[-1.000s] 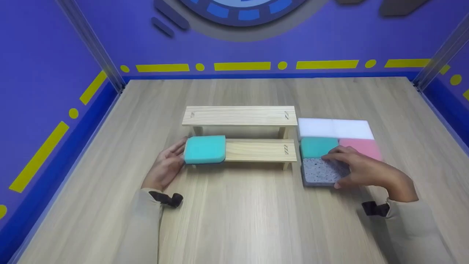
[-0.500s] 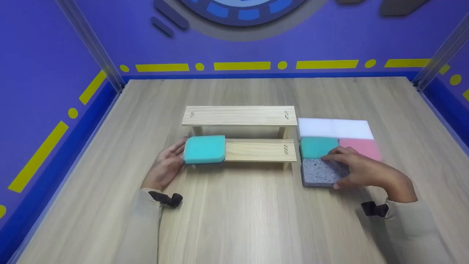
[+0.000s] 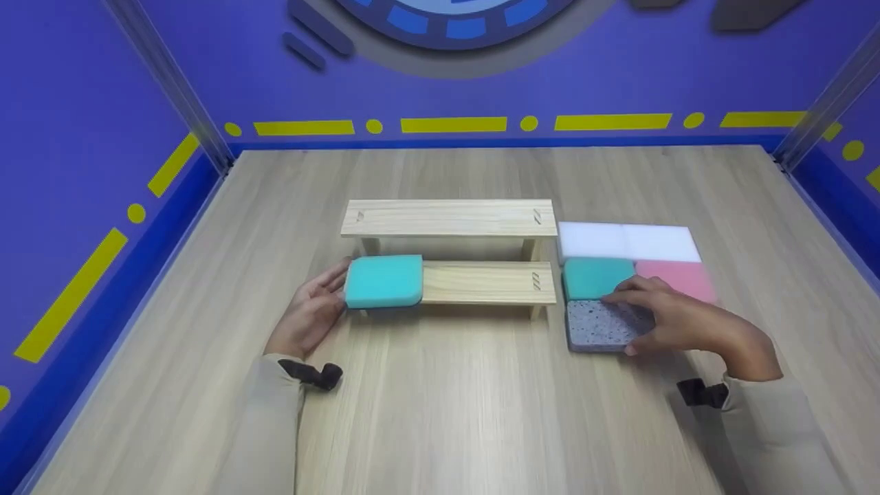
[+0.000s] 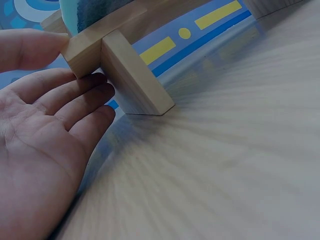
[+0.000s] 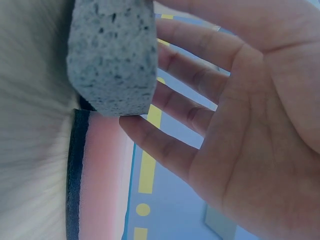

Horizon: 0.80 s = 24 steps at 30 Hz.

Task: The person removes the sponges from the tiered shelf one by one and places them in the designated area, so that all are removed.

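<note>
At the left end of a two-step wooden rack [image 3: 485, 282], my left hand [image 3: 307, 315] holds the end of the lower board, thumb at its upper edge and fingers against its underside in the left wrist view. A turquoise sponge [image 3: 383, 280] with a dark scouring side lies on that board, beside the hand. To the right, my right hand [image 3: 677, 320] grips a grey speckled sponge [image 3: 598, 324] between the thumb at the near edge and the fingers at the far edge. This sponge lies flat on the table, touching a green sponge [image 3: 597, 276]. The hand partly covers its right side.
Behind the hand lies a pink sponge [image 3: 677, 275], with two white sponges [image 3: 629, 242] further back. The rack's upper board [image 3: 447, 218] stands behind the lower one. Blue-purple panels [image 3: 440, 96] enclose the wooden table [image 3: 440, 399] at the back and sides.
</note>
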### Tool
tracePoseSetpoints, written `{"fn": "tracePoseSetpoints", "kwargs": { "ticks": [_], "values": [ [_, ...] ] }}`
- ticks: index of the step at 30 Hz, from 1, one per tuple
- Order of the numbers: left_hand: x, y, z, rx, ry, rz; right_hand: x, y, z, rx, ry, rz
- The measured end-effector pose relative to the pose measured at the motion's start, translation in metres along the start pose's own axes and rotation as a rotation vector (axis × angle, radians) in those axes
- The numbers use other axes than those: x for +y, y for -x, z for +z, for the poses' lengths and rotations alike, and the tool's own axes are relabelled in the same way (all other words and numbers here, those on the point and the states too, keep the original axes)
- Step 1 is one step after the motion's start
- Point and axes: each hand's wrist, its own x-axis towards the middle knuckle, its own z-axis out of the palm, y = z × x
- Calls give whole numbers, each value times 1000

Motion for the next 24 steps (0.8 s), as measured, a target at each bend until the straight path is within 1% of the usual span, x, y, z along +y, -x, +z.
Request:
{"fn": "tracePoseSetpoints", "kwargs": {
  "ticks": [2, 5, 14, 24],
  "values": [
    [0, 0, 0, 7, -8, 4, 0, 0, 1, 10, 8, -11],
    [0, 0, 0, 9, -6, 7, -1, 0, 1, 16, 13, 1],
    [0, 0, 0, 9, -14, 1, 0, 1, -2, -7, -6, -20],
    [1, 0, 0, 6, -26, -5, 1, 0, -2, 3, 0, -27]
  ]
}}
